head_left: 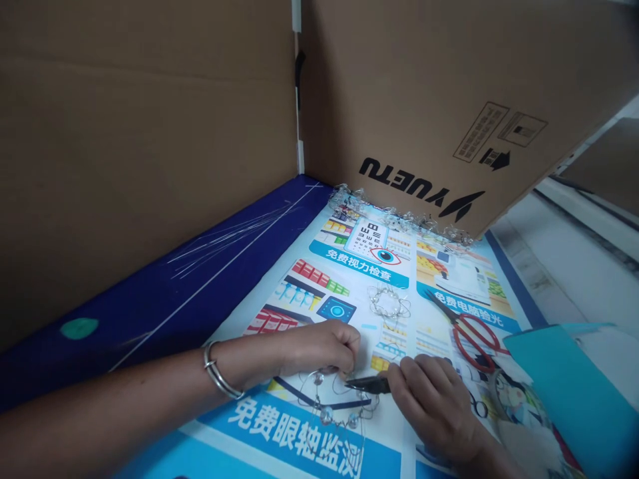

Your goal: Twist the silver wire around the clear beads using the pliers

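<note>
My left hand (327, 344) is closed in a pinch at the upper edge of a wire ring with clear round beads (326, 416). Loose loops of thin wire stick out around this ring. My right hand (433, 402) is wrapped round a pair of pliers (368, 384), whose dark jaws point left at the wire beside my left fingertips. Whether the jaws grip the wire, I cannot tell. A second beaded wire ring (388, 303) lies flat on the printed sheet (384, 432), just beyond my hands.
Red-handled scissors (479, 342) lie to the right, near a roll of tape (514, 392) and a turquoise box or folder (574, 392). Several wire pieces (414, 223) line the foot of the cardboard wall (424, 100). Straight wire lengths (224, 241) rest on the blue strip at left.
</note>
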`<state>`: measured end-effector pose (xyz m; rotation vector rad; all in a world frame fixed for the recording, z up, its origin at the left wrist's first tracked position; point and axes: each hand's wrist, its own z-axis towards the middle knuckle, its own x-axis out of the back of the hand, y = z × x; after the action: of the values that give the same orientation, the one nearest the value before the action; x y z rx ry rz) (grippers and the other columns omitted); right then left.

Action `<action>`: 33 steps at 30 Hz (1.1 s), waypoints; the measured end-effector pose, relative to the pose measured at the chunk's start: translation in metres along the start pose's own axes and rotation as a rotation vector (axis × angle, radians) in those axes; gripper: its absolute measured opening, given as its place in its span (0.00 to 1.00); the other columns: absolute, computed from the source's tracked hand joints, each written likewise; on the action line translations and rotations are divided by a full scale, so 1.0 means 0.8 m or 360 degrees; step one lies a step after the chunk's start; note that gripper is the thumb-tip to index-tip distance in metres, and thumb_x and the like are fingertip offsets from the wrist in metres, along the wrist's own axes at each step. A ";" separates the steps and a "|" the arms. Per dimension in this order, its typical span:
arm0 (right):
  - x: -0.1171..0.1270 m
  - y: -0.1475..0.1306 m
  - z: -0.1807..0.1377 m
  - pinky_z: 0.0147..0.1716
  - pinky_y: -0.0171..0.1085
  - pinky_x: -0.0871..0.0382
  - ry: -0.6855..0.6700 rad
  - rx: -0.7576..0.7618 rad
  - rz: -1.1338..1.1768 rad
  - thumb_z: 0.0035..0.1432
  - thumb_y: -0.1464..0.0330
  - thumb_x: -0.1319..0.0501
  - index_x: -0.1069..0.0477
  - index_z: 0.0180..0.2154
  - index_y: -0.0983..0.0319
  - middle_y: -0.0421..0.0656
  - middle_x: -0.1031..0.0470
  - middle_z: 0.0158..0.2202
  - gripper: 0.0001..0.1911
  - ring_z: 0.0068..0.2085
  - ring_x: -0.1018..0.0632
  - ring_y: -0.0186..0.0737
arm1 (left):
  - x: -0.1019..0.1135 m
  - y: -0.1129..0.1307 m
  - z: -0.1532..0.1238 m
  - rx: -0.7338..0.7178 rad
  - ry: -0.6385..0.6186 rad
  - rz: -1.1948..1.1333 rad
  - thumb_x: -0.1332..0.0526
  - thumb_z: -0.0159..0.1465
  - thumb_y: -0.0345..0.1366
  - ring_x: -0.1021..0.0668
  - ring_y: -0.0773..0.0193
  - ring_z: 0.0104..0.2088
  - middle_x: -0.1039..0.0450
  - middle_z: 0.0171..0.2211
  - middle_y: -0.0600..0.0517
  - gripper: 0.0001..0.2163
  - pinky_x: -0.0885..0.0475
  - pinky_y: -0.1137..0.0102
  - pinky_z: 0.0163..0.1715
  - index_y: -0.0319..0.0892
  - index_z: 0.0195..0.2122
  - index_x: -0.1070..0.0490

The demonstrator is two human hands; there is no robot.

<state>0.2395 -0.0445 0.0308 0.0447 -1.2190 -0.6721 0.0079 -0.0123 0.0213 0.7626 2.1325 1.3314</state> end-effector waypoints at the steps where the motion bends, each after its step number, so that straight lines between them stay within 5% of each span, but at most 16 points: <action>1: -0.001 0.000 -0.002 0.32 0.41 0.40 -0.0003 0.0019 -0.0023 0.55 0.73 0.42 0.31 0.40 0.64 0.45 0.27 0.35 0.09 0.34 0.30 0.40 | 0.000 0.001 0.000 0.0009 0.0006 0.0008 0.43 0.46 0.30 0.42 0.72 0.15 0.43 0.12 0.60 0.01 0.51 0.75 0.14 0.40 0.21 0.35; 33: -0.002 0.011 -0.007 0.32 0.40 0.37 0.0200 0.0251 -0.0203 0.52 0.64 0.37 0.28 0.39 0.58 0.39 0.26 0.33 0.10 0.32 0.28 0.37 | -0.001 -0.006 0.002 -0.0047 0.0020 0.0217 0.42 0.45 0.29 0.41 0.71 0.18 0.43 0.15 0.59 0.02 0.50 0.74 0.17 0.40 0.20 0.36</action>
<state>0.2477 -0.0383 0.0306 0.2940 -1.1521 -0.6725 0.0089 -0.0137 0.0164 0.9035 2.0979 1.4370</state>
